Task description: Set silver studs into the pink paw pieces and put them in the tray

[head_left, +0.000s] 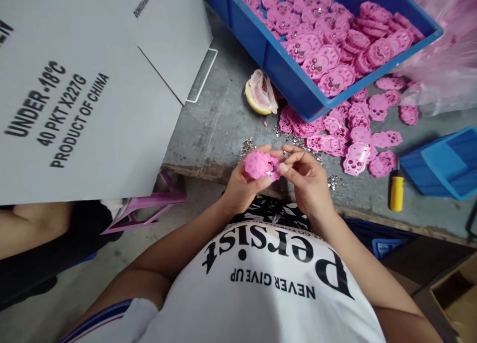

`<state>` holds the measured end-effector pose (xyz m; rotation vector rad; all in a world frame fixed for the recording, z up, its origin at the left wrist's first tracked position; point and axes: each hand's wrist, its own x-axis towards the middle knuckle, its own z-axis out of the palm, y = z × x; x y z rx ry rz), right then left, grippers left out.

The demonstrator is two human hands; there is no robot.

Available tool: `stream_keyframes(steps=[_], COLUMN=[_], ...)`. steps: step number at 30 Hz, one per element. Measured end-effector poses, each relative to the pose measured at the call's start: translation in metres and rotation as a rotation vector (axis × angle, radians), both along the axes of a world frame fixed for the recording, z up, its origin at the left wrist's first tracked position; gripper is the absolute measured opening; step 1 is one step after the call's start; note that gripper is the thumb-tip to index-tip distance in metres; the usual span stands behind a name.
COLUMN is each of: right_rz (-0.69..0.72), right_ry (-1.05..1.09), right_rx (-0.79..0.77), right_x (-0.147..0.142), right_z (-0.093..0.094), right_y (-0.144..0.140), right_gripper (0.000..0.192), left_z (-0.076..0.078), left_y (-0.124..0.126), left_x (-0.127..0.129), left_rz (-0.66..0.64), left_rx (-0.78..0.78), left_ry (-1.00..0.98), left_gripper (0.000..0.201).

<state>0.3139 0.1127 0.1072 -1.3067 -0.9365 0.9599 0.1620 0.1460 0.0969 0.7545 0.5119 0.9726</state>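
My left hand grips a pink plastic part with a scalloped edge, just over the table's front edge. Small shiny metal bits show at the part's right end. My right hand is pinched close against that end; what its fingertips hold is too small to make out. Behind my hands lie loose small metal pieces in little piles, with another pile right of my right hand. Several more pink plastic parts are heaped on the table beyond.
A blue bin full of pink parts stands at the back. Near it lies a cut citrus piece. To the right are a yellow-handled tool, a blue tray and plastic bags. A large carton blocks the left, with a person's arm below.
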Motion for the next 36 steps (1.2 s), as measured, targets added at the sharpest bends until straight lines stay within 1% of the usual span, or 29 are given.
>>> stream_keyframes(steps=[1,3,4,6,9,12,14,16,18,21,23,25,27,29,32,34,36], right_rz=[-0.034,-0.096,-0.107,-0.070,0.064,0.177,0.217,0.215,0.180,0.120,0.116,0.147,0.186,0.219,0.277,0.319,0.347], right_ry=[0.001,-0.065,-0.125,-0.273,-0.570,-0.896,-1.057,-1.167,-1.212,-1.192,-1.172,-1.161,-1.162,-1.182,-1.284,-1.374,-1.411], right_rx=[0.004,-0.005,-0.016,-0.043,-0.053,-0.044,-0.065,-0.091,-0.111,-0.154,-0.176,-0.173,-0.154,-0.129,-0.096,-0.079,-0.059], right_x=[0.003,0.010,0.013,0.019,0.018,0.011,0.008,0.012,0.022,0.044,0.054,0.058,0.055,0.047,0.036,0.031,0.028], right_z=[-0.003,-0.012,-0.016,-0.023,-0.026,-0.023,-0.021,-0.019,-0.018,-0.019,-0.021,-0.024,-0.025,-0.026,-0.026,-0.026,-0.027], right_y=[0.002,0.007,0.009,0.014,0.026,0.043,0.055,0.064,0.065,0.053,0.040,0.028,0.022,0.022,0.030,0.037,0.041], right_gripper=[0.019,0.016,0.014,0.012,0.006,0.007,0.010,0.011,0.013,0.016,0.015,0.013,0.012,0.013,0.016,0.021,0.027], left_z=[0.003,0.008,0.010,0.014,0.018,0.022,0.023,0.023,0.022,0.020,0.018,0.017,0.016,0.016,0.018,0.020,0.021], left_y=[0.001,0.005,0.008,0.013,0.020,0.023,0.024,0.025,0.024,0.024,0.023,0.023,0.023,0.022,0.020,0.019,0.017], left_x=[-0.002,-0.009,-0.014,-0.024,-0.036,-0.041,-0.043,-0.044,-0.046,-0.049,-0.048,-0.044,-0.039,-0.034,-0.032,-0.033,-0.034], left_rz=[-0.005,0.012,0.028,0.054,0.100,0.166,0.194,0.206,0.192,0.123,0.077,0.047,0.028,0.015,0.012,0.019,0.029], left_rx=[-0.084,-0.246,-0.312,-0.398,-0.404,-0.357,-0.325,-0.295,-0.284,-0.295,-0.312,-0.333,-0.345,-0.346,-0.331,-0.322,-0.320], left_ry=[-0.006,0.014,0.034,0.070,0.133,0.215,0.245,0.247,0.235,0.219,0.203,0.191,0.190,0.191,0.193,0.199,0.208], left_gripper=[0.054,0.052,0.052,0.055,0.055,0.045,0.037,0.034,0.034,0.034,0.035,0.035,0.035,0.036,0.039,0.041,0.041])
